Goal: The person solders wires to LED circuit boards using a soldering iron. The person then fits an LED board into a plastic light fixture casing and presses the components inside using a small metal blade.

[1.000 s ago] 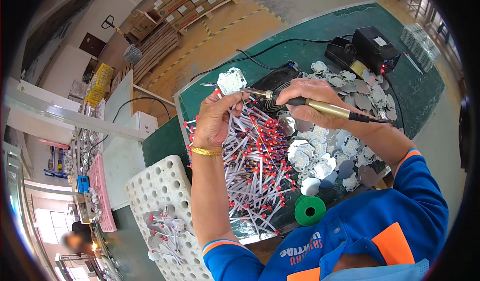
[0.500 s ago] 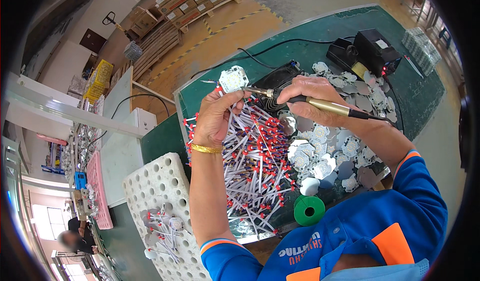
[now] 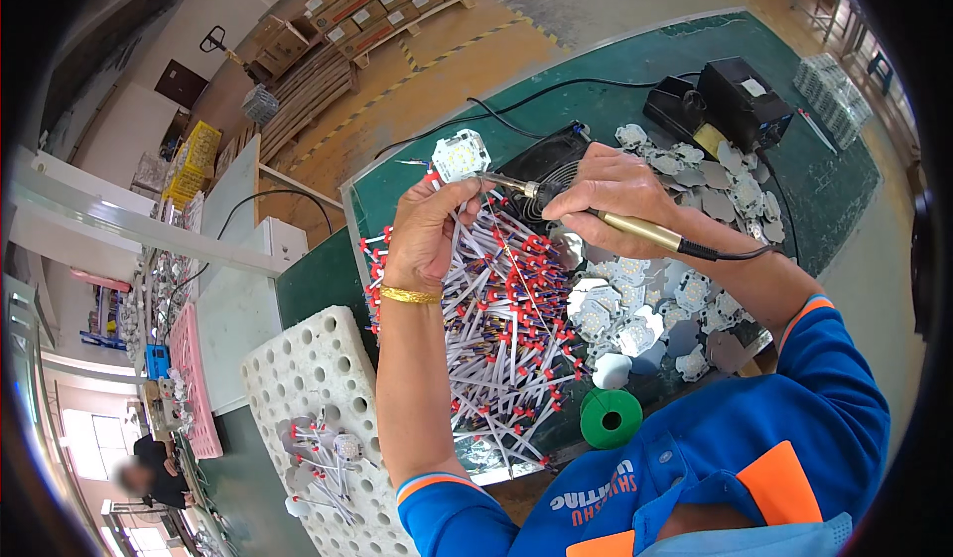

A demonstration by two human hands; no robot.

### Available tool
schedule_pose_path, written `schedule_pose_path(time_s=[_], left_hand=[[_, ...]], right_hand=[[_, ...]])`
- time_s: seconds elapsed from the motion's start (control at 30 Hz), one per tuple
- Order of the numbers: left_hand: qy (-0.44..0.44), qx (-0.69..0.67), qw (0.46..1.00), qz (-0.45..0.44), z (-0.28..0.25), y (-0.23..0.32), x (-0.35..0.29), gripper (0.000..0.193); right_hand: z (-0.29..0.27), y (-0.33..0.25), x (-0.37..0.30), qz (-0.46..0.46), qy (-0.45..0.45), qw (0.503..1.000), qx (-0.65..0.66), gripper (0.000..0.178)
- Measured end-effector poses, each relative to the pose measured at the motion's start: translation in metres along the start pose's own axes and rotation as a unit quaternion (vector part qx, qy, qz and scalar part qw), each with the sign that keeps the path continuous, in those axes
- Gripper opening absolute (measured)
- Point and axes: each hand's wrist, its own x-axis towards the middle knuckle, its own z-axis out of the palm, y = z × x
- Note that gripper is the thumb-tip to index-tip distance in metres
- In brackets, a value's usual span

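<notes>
White and many-sided, a small circuit board (image 3: 460,155) sits at 12 o'clock, pinched by its lower edge between the thumb and fingers of the worker's left hand (image 3: 427,229), at 10 o'clock. From 2 o'clock the right hand (image 3: 615,195) grips a gold-handled soldering iron (image 3: 640,230) like a pen, its tip at the board's 4 o'clock edge; whether the two touch is too small to tell. A thin strand (image 3: 524,279), apparently solder, slants from beside the left hand toward 5 o'clock, over a heap of white cables (image 3: 506,358) with red ends.

A burn looks the likeliest mishap: the left thumb lies just beside the tip, and a slip of either hand could bring skin against hot metal. Held in the air above the green table (image 3: 829,185), with nothing bracing it, the board could wobble and smear any molten solder. Too long a touch might overheat it and warm the pinching fingers. Snagged among the cables, the strand could be tugged off its mark. The iron's cord (image 3: 740,256), trailing toward 3 o'clock, might drag the tip aside; a dip could scorch the cables below.
</notes>
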Motion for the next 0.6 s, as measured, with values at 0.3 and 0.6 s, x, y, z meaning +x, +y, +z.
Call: schedule_pose_path(time_s=[0.3,0.6], left_hand=[[0.002,-0.019,0.999,-0.029,-0.004,-0.001,-0.001,0.012],[-0.016,-0.043,0.998,-0.044,-0.009,-0.002,0.0,0.015]], right_hand=[[-0.01,-0.003,-0.002,0.05,0.012,0.994,0.098,0.013],[-0.011,-0.003,-0.005,0.085,0.002,0.991,0.104,0.015]])
